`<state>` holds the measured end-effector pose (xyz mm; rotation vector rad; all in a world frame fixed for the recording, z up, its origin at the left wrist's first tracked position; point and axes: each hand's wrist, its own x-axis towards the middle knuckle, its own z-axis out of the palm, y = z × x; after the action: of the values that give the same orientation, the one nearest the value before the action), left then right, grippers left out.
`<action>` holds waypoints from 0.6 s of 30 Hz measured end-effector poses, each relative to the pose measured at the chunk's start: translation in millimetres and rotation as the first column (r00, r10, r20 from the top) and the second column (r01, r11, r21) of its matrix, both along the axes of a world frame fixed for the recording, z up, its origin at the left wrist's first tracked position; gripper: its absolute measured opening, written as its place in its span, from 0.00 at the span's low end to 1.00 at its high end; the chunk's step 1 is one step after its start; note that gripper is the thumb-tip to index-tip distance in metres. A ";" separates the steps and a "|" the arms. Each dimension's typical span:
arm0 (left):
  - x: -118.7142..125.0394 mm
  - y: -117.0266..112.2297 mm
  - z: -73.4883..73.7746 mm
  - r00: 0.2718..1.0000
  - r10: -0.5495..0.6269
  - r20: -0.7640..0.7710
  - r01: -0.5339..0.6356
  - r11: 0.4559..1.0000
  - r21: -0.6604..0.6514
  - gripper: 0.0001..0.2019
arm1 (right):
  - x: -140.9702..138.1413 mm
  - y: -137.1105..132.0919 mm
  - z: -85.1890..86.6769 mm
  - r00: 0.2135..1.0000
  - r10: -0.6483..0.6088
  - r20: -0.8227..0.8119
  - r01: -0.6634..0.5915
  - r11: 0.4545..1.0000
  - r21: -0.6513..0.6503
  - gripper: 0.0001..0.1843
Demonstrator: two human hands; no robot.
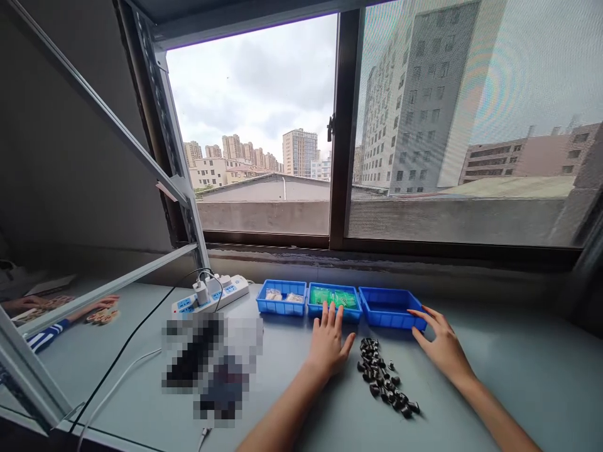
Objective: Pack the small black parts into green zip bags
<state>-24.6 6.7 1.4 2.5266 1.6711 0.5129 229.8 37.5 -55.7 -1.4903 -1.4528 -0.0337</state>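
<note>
My left hand [330, 339] is open, fingers spread, with its fingertips at the front of the middle blue bin [335, 312], which holds green packets [346, 298]. At the right end of the row, my right hand [441, 342] has its thumb and fingers apart around the corner of an empty blue bin [389, 319]. Its fingertips appear to touch that bin's right side. Between my forearms lies a loose pile of small dark, knob-like parts [384, 380]. The left blue bin [281, 306] contains small whitish packets [295, 297].
A white power strip [230, 290] with plugs and cables lies left of the bins. Blurred-out items [211, 364] rest on the table [292, 383]. A metal shelf frame [113, 285] crosses the left side. Beyond it, another person's hand [101, 302] is near small tan pieces. A window stands behind.
</note>
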 end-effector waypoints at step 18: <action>-5.5 11.3 -2.6 0.999 0.030 0.023 -0.034 0.971 0.235 0.16 | -1.8 3.1 0.2 1.000 0.004 0.028 -0.004 1.000 0.021 0.17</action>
<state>-30.1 18.0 -1.2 2.6467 1.7419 0.7794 228.0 40.7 -55.5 -1.4749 -1.4737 -0.0682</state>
